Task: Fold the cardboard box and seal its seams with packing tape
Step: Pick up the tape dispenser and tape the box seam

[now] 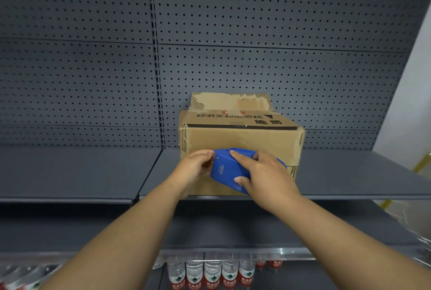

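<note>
A worn brown cardboard box [242,138] stands on the grey shelf [81,171], its near top flap folded down and the far flap [231,101] standing up torn. In front of the box's near face I hold a blue tape dispenser [229,169]. My right hand [263,178] grips the dispenser's body from the right, fingers over its top and thumb beneath. My left hand [194,166] is at the dispenser's left end, fingers pinched around its mouth where a bit of brownish tape shows. The box's lower front is hidden behind both hands.
A grey pegboard wall [210,33] rises right behind the box. Below, a lower shelf holds several water bottles [212,273] with red-and-white labels. A yellow frame [419,164] shows at the far right edge.
</note>
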